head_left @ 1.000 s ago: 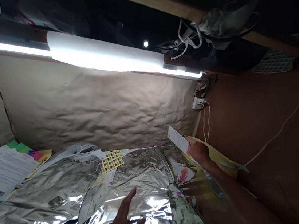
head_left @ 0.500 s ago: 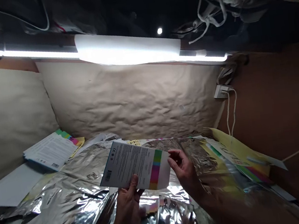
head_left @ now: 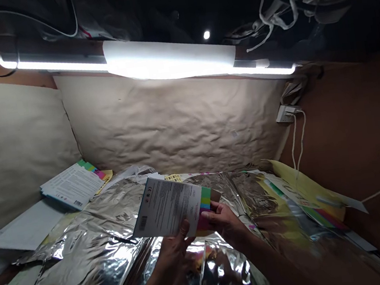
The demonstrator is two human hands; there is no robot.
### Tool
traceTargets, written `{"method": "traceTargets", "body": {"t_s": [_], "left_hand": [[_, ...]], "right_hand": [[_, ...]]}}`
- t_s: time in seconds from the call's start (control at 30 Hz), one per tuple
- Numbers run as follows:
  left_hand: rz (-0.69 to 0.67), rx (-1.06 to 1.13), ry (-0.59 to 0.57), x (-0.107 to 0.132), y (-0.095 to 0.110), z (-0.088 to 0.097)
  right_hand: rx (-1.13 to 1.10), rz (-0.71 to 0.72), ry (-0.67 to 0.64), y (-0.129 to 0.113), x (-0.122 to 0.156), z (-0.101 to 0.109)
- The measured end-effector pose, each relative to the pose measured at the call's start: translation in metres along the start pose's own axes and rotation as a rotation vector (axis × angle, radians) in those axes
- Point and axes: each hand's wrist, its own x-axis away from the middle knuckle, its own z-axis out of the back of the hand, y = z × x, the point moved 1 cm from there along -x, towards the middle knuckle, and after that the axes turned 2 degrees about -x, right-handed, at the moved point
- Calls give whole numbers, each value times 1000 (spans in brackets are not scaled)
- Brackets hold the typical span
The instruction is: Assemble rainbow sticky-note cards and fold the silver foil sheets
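Above the foil-covered surface, both hands hold a flat printed cardboard packet, tilted, with small text, a barcode and a green, blue, magenta and orange striped end. My left hand grips its lower edge, thumb on the printed face and fingers underneath. At the striped right end, my right hand pinches the edge between thumb and fingers. What lies behind the packet is mostly hidden. Beneath the hands, a shiny silver sheet reflects the light.
A stack of similar printed packets lies at the back left, beside a white sheet. Yellow paper and more printed pieces lie on the right. A lit tube lamp hangs overhead; white cables run from a socket.
My right hand has moved left and closed on the striped end. The white flap that stuck out at that end no longer shows. The camera view has shifted slightly.
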Motion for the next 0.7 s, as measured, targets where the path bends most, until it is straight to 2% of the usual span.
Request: {"method": "traceTargets", "body": {"t_s": [0.07, 0.1, 0.13, 0.2, 0.23, 0.27, 0.3, 0.33, 0.37, 0.43, 0.53, 0.6, 0.7], "left_hand": [[-12, -137, -25, -1, -2, 3], [-109, -229, 32, -2, -1, 5], [-261, -346, 127, -2, 2, 8], [-659, -674, 318, -1, 9, 12], [-853, -873, 365, 1, 13, 12], [-1016, -1075, 356, 4, 16, 11], [-1134, -1266, 297, 7, 18, 10], [-1199, -1430, 217, 9, 19, 10], [-1203, -1567, 138, 11, 20, 9], [-1107, -1758, 7, 15, 20, 9], [-993, -1870, -121, 17, 20, 10], [-1003, -1871, -158, 17, 19, 11], [-1033, -1869, -112, 17, 21, 11]], "right_hand": [[56, 16, 73, -3, -5, 7], [89, 41, 136, -5, -8, 12], [117, 66, 196, -8, -10, 18], [157, 78, 264, -13, -12, 27], [169, 67, 270, -14, -12, 30], [174, 54, 267, -14, -10, 32], [184, 34, 258, -12, -6, 32], [200, 7, 238, -11, -2, 31], [222, -23, 205, -8, 3, 29], [269, -69, 105, -4, 12, 21], [330, -59, -45, -4, 21, 8], [352, -44, -102, -7, 26, 0], [370, -3, -97, -15, 39, -4]]}}
